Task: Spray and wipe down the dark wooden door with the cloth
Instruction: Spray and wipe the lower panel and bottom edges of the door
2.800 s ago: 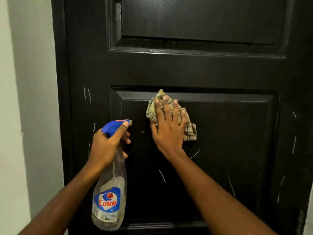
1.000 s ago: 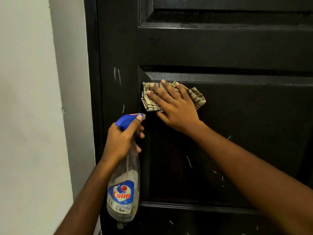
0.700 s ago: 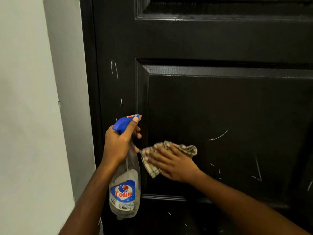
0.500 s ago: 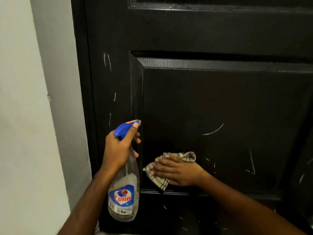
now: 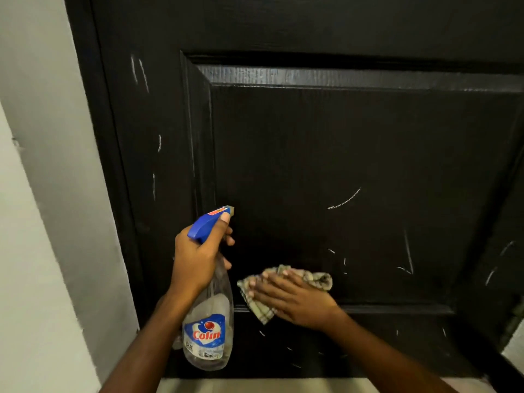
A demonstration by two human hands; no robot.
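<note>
- Shows the dark wooden door (image 5: 312, 151) at close range, with its lower recessed panel (image 5: 354, 143) filling most of the view.
- Presses the checked cloth (image 5: 319, 280) flat against the panel's bottom left corner with the right hand (image 5: 295, 300), fingers straight and spread over the fabric.
- Grips the spray bottle (image 5: 208, 333) at the neck with the left hand (image 5: 195, 262), one digit laid along the blue trigger head (image 5: 205, 224), nozzle pointed at the panel; sets the bottle just beside the cloth, apart from it.
- Places the work in the wiping stage, judging from the cloth's contact low on the panel.
- Reveals no clear droplets or wet sheen, so cannot tell how much surface is already sprayed or wiped.
- Leaves white scratch-like marks (image 5: 344, 199) on the panel, left stile and bottom rail; cannot tell whether wipeable or cut into the finish.
- Leaves, by estimate, the panel's right side, the rail and the stiles to cover; hides the upper door beyond the frame.
- Borders the door with a pale wall (image 5: 42, 194) on the left.
</note>
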